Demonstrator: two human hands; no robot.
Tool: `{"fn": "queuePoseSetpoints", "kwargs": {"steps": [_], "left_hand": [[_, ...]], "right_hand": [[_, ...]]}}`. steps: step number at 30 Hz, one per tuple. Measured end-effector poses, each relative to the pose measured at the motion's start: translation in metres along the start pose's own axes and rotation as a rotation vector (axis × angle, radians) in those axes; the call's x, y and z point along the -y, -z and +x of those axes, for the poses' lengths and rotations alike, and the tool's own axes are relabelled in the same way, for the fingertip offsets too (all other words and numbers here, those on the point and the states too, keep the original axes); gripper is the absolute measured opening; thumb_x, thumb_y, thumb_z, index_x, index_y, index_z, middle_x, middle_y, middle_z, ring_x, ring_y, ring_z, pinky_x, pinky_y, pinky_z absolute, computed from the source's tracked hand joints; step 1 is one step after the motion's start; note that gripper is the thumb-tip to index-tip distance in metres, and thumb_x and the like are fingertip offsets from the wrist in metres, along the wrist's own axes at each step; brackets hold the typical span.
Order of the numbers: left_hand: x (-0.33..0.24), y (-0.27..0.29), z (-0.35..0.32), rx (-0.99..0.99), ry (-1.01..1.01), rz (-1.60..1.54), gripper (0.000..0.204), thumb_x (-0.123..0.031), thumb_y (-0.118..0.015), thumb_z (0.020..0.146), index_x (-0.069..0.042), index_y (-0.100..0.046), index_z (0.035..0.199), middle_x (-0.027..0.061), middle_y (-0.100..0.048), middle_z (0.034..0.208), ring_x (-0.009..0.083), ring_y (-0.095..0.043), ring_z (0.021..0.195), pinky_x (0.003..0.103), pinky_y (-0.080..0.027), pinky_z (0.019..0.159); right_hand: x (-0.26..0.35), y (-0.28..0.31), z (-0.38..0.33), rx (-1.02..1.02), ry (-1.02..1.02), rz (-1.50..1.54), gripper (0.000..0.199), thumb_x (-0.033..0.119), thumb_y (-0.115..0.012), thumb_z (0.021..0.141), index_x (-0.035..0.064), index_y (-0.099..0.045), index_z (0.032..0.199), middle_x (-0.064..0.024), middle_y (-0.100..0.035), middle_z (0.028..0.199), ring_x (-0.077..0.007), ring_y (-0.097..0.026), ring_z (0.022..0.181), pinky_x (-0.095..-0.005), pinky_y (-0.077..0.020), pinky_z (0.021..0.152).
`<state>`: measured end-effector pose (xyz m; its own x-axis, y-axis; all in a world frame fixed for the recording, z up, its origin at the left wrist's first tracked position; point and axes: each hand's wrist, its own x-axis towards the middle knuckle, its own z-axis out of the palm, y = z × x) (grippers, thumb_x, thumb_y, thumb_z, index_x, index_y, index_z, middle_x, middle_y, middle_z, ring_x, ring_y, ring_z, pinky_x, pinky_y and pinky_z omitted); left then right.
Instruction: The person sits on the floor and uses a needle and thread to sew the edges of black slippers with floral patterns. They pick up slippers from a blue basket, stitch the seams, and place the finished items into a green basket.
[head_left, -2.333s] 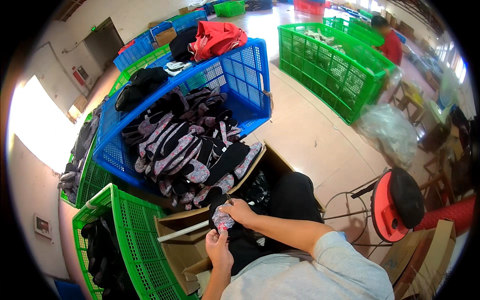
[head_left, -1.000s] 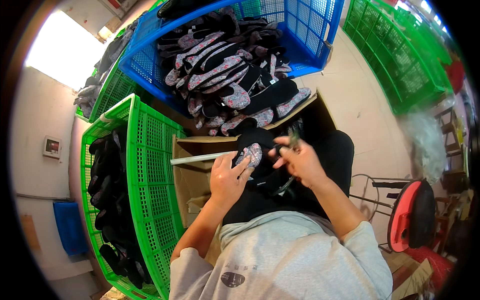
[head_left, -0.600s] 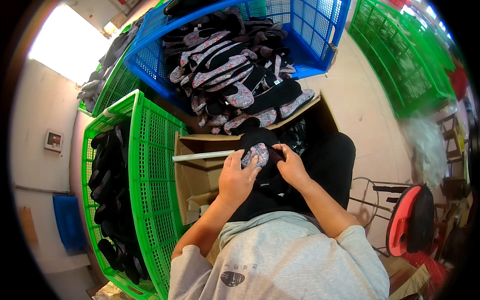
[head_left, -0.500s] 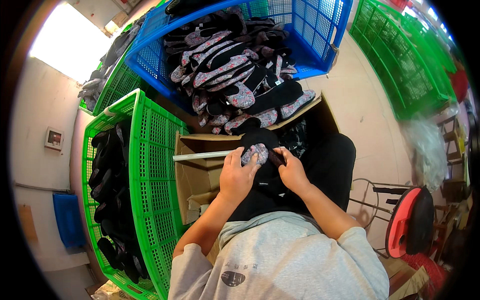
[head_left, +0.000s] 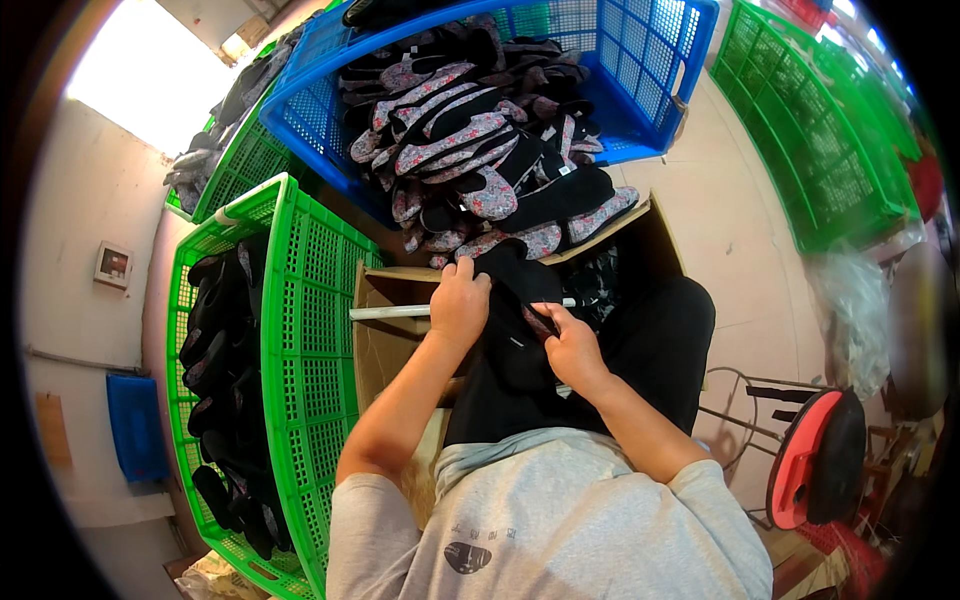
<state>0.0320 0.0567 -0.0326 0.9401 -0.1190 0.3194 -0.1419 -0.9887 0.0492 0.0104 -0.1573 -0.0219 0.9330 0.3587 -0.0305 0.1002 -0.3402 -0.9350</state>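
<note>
A soft black fabric slipper (head_left: 507, 275) with a bit of floral lining is stretched between my hands, above my lap. At its left edge, my left hand (head_left: 460, 305) has its fingers closed on the cloth. My right hand (head_left: 570, 345) pinches the other side, thumb on top, where a strip of dark patterned lining shows. A white rod (head_left: 390, 313) runs behind the hands over an open cardboard box (head_left: 375, 350). Just beyond lies a big heap of black and floral slippers (head_left: 455, 150), spilling out of a blue crate (head_left: 640, 105).
To my left stands a green crate (head_left: 315, 300) holding black slippers (head_left: 225, 370). Behind it another green crate (head_left: 240, 165) carries grey pieces. A further green crate (head_left: 800, 130) is at the far right, with clear plastic (head_left: 850, 310) beside it. A red and black seat (head_left: 815, 460) stands nearer.
The floral patch that faced up between my hands is now turned out of sight, and black cloth shows. My left hand has moved up and left; my right hand has shifted slightly down.
</note>
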Motion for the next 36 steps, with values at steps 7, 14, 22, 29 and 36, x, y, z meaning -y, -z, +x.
{"fn": "queuePoseSetpoints", "kwargs": {"steps": [7, 14, 22, 29, 36], "left_hand": [[0.01, -0.034, 0.028, 0.452, 0.022, 0.251, 0.016, -0.014, -0.061, 0.083, -0.006, -0.074, 0.085, 0.0143, -0.067, 0.097, 0.03, -0.07, 0.084, 0.037, -0.057, 0.067], [0.007, -0.007, 0.043, 0.671, -0.03, 0.179, 0.017, -0.012, -0.061, 0.083, -0.006, -0.075, 0.091, 0.0141, -0.068, 0.097, 0.0292, -0.07, 0.085, 0.04, -0.057, 0.068], [-0.004, 0.053, -0.029, -0.109, -0.129, -0.342, 0.021, -0.007, -0.065, 0.084, -0.006, -0.071, 0.104, 0.0095, -0.066, 0.096, 0.0283, -0.065, 0.086, 0.038, -0.054, 0.077], [0.001, 0.04, -0.043, -0.182, 0.693, -2.054, 0.081, -0.018, -0.072, 0.088, -0.014, -0.026, 0.155, 0.013, -0.049, 0.14, 0.0281, -0.053, 0.125, 0.044, -0.046, 0.104], [-0.031, 0.048, -0.03, -0.195, 0.521, -2.381, 0.095, -0.017, -0.076, 0.078, -0.016, -0.023, 0.157, 0.0131, -0.045, 0.145, 0.0274, -0.047, 0.132, 0.044, -0.042, 0.109]], "right_hand": [[0.003, -0.008, 0.007, 0.036, -0.039, 0.019, 0.046, -0.011, -0.051, 0.081, -0.001, -0.058, 0.125, -0.0188, -0.066, 0.12, -0.0297, -0.064, 0.113, -0.0336, -0.0472, 0.098], [-0.021, -0.011, 0.005, 0.007, -0.055, 0.138, 0.043, -0.007, -0.048, 0.081, 0.0007, -0.06, 0.122, -0.018, -0.068, 0.113, -0.0312, -0.066, 0.106, -0.0346, -0.0492, 0.092], [-0.036, -0.008, -0.014, -0.111, -0.336, 0.604, 0.036, -0.009, -0.05, 0.082, 0.0009, -0.064, 0.113, -0.0024, -0.067, 0.098, -0.0091, -0.06, 0.085, -0.0223, -0.0472, 0.079], [-0.029, 0.01, -0.013, 0.081, -0.413, 0.756, 0.039, -0.011, -0.05, 0.076, 0.0005, -0.064, 0.111, -0.0048, -0.067, 0.096, -0.0125, -0.063, 0.084, -0.025, -0.0497, 0.078], [-0.024, 0.012, -0.024, 0.203, -0.518, 0.795, 0.041, -0.012, -0.05, 0.07, 0.0012, -0.063, 0.107, -0.0066, -0.065, 0.09, -0.0169, -0.064, 0.08, -0.0263, -0.0513, 0.074]]}}
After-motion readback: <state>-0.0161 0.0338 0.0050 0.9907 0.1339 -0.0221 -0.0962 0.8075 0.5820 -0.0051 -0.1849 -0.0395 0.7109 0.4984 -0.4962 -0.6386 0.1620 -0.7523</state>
